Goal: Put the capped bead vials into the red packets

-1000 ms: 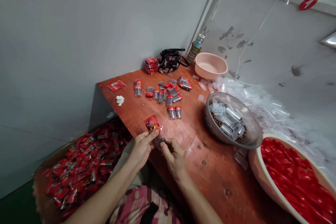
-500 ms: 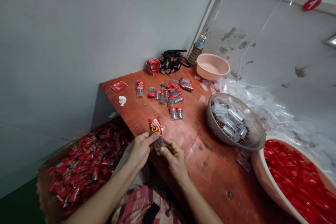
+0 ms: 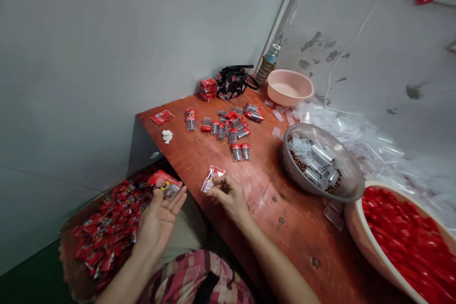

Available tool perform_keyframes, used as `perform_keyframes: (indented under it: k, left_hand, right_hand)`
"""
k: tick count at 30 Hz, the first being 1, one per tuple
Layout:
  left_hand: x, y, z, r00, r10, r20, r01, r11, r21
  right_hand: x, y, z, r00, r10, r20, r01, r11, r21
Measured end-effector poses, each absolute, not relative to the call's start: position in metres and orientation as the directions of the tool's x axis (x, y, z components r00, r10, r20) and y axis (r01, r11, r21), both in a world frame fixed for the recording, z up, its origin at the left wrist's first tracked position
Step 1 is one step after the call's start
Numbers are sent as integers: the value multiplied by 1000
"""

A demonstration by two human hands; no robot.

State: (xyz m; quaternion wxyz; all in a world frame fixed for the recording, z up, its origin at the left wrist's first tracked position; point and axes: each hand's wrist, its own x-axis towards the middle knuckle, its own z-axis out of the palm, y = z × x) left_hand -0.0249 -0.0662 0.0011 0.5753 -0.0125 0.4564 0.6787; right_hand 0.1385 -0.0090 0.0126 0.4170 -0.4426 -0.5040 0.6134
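Observation:
My left hand [image 3: 158, 216], palm turned up, holds a red packet [image 3: 166, 184] with a clear lower part between thumb and fingers. The packet is beyond the table's left edge, above a carton of similar packets [image 3: 110, 232]. At the table edge, my right hand [image 3: 230, 198] has its thumb and fingers closed on the near end of a flat red wrapper [image 3: 214, 172]; its fingertips partly cover it. Beyond the hands, two small clear jars with red lids [image 3: 241, 152] stand side by side. Several more filled jars [image 3: 228, 126] lie or stand behind them.
On the right is a grey bowl [image 3: 356, 190] with clear containers and brown beads. Beside it stands a basin [image 3: 351, 221] of red lids. Clear plastic pieces [image 3: 363, 137] pile along the wall. A pink basin [image 3: 290, 88], floral bag [image 3: 231, 83] and bottle [image 3: 269, 64] stand at the back.
Both hands were together on the red packet. The left has carried it left and down over the carton; the right has let go of it and taken hold of the wrapper.

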Motion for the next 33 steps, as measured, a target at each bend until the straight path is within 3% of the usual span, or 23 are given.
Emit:
perform_keyframes:
  k: [2,4,7,10,12,15,20,25,27,30,33]
  left_hand:
    - [-31,-70,-5,-361,747,-559,-743,131,656]
    - [-27,-67,-9,-401,781,-480,-570,197,798]
    - [-12,-48,-13,-384,918,-98,-17,99,995]
    - [0,-23,-20,-116,959,257,461,-177,870]
    - [4,-11,-26,-2,940,341,644,-260,720]
    - [5,-5,-34,69,913,403,771,-305,559]
    - [8,-9,-38,48,869,493,760,-352,547]
    - [13,-16,-25,-15,860,509,608,-397,688]
    - [13,-19,-15,-99,919,381,488,-288,824]
    - [9,-20,-1,-138,990,-16,143,36,989]
    - [6,-18,6,42,953,-301,-208,303,930]
  right_hand:
    - [147,-6,15,-198,972,-126,-65,-141,-988]
    - [157,-5,16,-152,981,-118,-41,-125,-991]
    - [168,-9,12,-124,984,-125,11,-124,-992]
    - [172,-16,7,-129,982,-139,33,-135,-990]
    - [173,-18,4,-140,980,-138,33,-135,-990]
    - [172,-17,2,-142,982,-125,46,-120,-992]
    - [165,-7,-2,-95,992,-83,44,-79,-996]
    - [154,6,-3,-117,985,-126,-191,-147,-971]
    - [154,11,0,-117,986,-122,-243,-148,-959]
    - [156,18,5,-208,971,-121,-236,-170,-957]
    - [160,25,10,-331,932,-149,1,-158,-987]
